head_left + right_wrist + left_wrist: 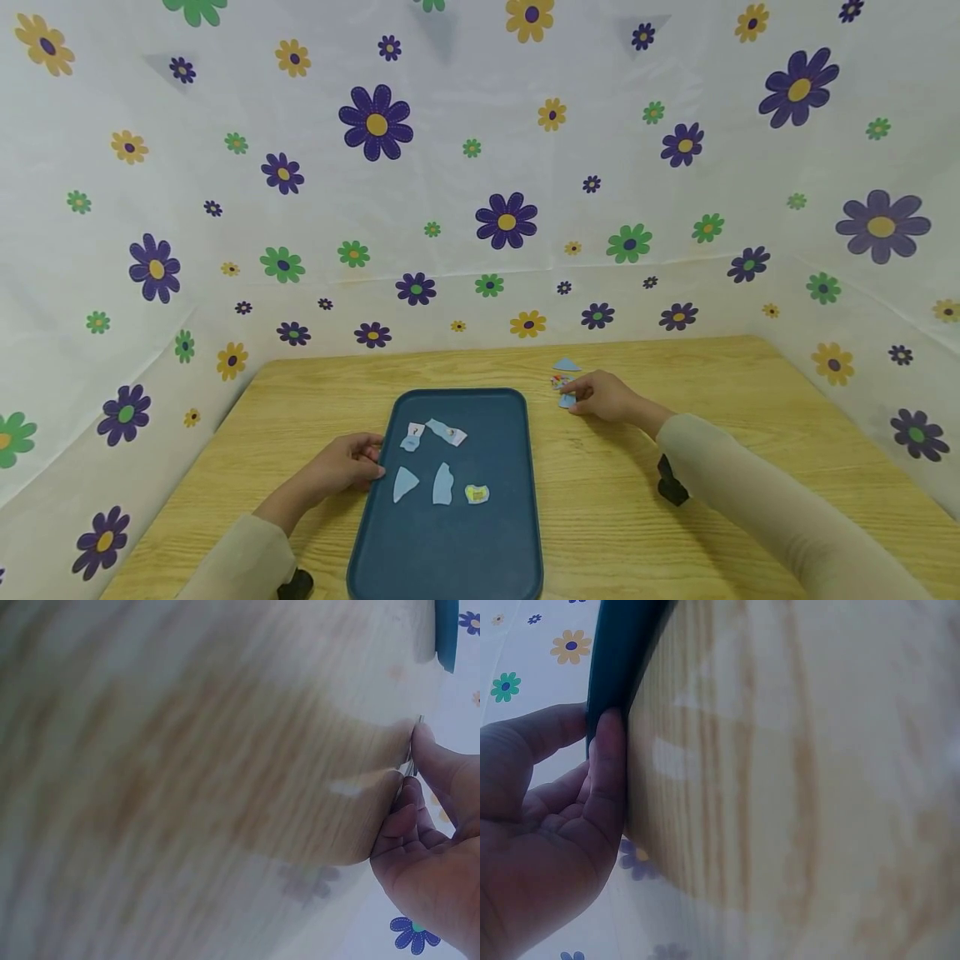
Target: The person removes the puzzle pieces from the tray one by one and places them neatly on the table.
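Observation:
A dark blue tray (450, 550) lies on the table in the head view, its left rim pinched by my left hand (348, 467). The left wrist view has the thumb and fingers (607, 750) at that rim. On the tray are several flat, irregular puzzle pieces, such as a pale blue piece (443, 484) and a yellow piece (477, 494). Right of the tray, my right hand (606, 396) pinches at a light blue piece (567, 401). A colourful piece (559, 382) lies against its fingertips, and a blue triangular piece (567, 364) just beyond. The right fingers partly hide these pieces.
The wooden table (645, 517) extends around the tray. A white curtain with printed flowers (450, 183) stands behind the table and along both sides. A dark strap mount (671, 483) hangs under the right wrist.

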`<control>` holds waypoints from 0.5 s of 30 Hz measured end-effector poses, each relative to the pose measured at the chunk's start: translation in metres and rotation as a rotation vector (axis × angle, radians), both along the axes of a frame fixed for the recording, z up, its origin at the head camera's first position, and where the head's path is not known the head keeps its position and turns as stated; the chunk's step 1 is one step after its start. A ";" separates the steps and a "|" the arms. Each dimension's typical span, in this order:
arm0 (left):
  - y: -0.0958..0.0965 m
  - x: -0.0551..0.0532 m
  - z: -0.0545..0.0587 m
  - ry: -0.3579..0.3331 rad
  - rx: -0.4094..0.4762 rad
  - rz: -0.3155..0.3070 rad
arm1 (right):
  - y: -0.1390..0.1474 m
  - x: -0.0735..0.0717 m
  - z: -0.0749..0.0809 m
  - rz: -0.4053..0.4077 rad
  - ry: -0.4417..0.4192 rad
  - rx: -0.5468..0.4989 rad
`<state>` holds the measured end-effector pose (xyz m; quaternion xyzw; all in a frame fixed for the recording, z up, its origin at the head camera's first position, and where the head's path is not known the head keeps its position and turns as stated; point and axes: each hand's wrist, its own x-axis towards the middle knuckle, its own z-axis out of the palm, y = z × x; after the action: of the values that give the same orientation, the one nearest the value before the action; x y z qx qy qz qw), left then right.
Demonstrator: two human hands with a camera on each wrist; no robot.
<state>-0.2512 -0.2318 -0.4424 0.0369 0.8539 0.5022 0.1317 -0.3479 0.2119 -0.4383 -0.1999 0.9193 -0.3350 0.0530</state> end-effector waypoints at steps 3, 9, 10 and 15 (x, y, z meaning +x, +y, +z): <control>0.000 0.000 0.000 0.000 -0.002 0.006 | 0.000 0.000 0.000 -0.006 -0.004 0.004; 0.001 0.001 0.000 0.002 -0.004 0.006 | -0.002 0.002 0.002 0.003 -0.006 0.001; 0.001 0.001 0.000 0.003 -0.003 0.004 | -0.002 0.002 0.002 0.005 -0.006 0.002; 0.000 0.000 0.000 0.003 -0.004 -0.005 | -0.003 0.003 0.004 -0.003 -0.022 0.004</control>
<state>-0.2517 -0.2317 -0.4423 0.0392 0.8550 0.5001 0.1317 -0.3451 0.2093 -0.4340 -0.1947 0.9197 -0.3352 0.0629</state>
